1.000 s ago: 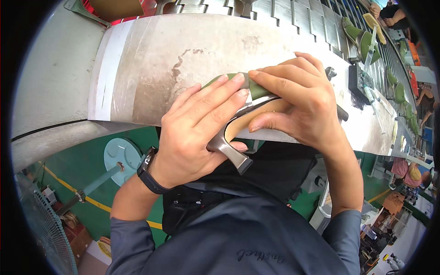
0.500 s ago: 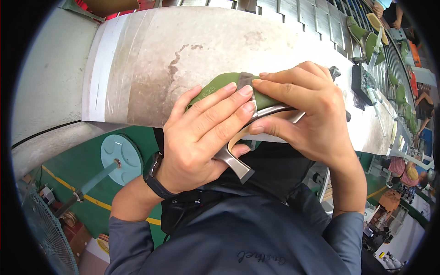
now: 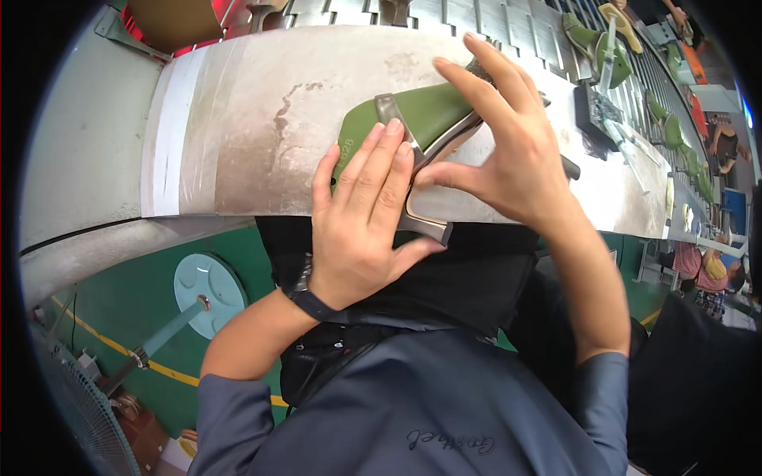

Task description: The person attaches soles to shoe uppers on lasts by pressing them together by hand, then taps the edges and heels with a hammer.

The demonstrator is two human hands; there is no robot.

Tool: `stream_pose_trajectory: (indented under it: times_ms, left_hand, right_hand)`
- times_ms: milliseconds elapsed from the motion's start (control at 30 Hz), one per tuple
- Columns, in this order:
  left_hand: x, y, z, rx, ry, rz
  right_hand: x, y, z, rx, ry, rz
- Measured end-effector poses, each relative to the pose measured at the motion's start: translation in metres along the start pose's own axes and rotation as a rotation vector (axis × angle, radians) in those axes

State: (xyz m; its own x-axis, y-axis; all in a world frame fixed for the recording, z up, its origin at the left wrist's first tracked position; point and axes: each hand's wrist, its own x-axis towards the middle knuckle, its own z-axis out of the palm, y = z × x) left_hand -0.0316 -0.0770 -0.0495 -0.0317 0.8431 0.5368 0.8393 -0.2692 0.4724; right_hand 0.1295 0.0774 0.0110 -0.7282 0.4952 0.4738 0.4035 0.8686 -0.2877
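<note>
A green shoe last lies on its side on the pale worktable, with a dark metallic strap across it and a heeled sandal sole along its near edge. The heel points toward me, past the table's edge. My left hand holds the last down, its fingers laid over the green side and strap, its thumb by the heel. My right hand is open beside the sole, thumb and fingers spread wide around the toe end; nothing shows between them. The toe tip is partly hidden behind its fingers.
A black box and clear syringe-like applicators sit at the table's right. Behind runs a slatted metal conveyor with more green lasts. A turquoise round stool and a fan stand lower left.
My right hand has let go of the last and opened, rising away from it. The last has turned, its strap end further from me. My left hand has shifted along with it.
</note>
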Motion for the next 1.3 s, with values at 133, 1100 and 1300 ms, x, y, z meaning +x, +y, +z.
stream_pose_trajectory:
  times_ms: [133,1100,1300]
  left_hand:
    - [0.021,-0.009,-0.026,-0.113,-0.132,0.019]
    - [0.117,-0.010,0.018,-0.300,-0.388,-0.065]
    - [0.119,-0.011,0.018,-0.319,-0.401,-0.076]
  right_hand:
    - [-0.059,0.040,-0.013,-0.017,0.238,0.304]
    - [-0.064,0.038,-0.035,0.792,0.215,0.542]
    - [-0.013,0.080,-0.058,1.093,0.221,0.728]
